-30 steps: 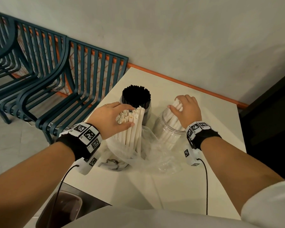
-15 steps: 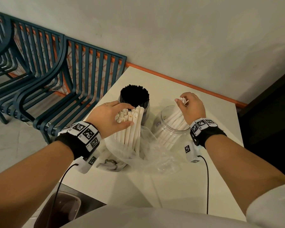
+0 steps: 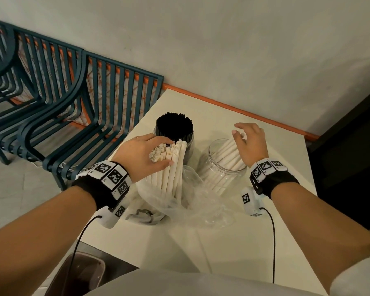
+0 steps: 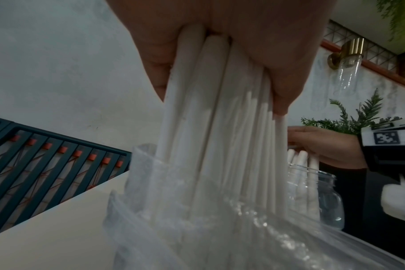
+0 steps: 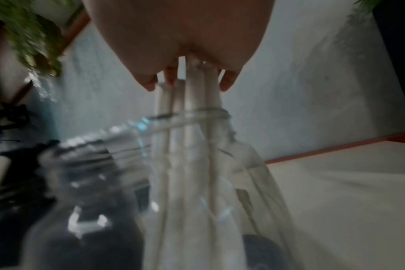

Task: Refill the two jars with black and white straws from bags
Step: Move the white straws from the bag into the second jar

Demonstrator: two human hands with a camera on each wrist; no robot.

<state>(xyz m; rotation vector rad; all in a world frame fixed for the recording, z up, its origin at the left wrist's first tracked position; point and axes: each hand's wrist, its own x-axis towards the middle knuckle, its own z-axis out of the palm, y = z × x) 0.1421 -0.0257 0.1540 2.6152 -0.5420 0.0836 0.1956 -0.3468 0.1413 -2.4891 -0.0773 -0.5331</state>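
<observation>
My left hand [image 3: 165, 152] grips the top of a bundle of white straws [image 3: 171, 178] standing upright in a crumpled clear bag [image 3: 179, 208]. The left wrist view shows the fingers wrapped round the bundle [image 4: 215, 127]. Behind it stands a jar packed with black straws [image 3: 174, 127]. To the right, the clear jar [image 3: 212, 167] holds white straws [image 3: 229, 152] leaning toward its far right side. My right hand [image 3: 241, 133] hovers over their tops with fingers loosely spread. In the blurred right wrist view its fingertips [image 5: 150, 85] flank the straw tops [image 5: 192, 87] above the jar's rim [image 5: 197, 117].
The white table [image 3: 222, 253] abuts a grey wall with an orange strip [image 3: 244, 110]. Dark teal slatted chairs [image 3: 73, 116] stand off its left edge. A dark bin [image 3: 81, 272] sits below the near left corner. A dark band [image 3: 144, 216] lies in the bag.
My right hand, which was pressing down on the white straws in the clear jar, has lifted and spread its fingers. The left hand has kept its hold on the bundle.
</observation>
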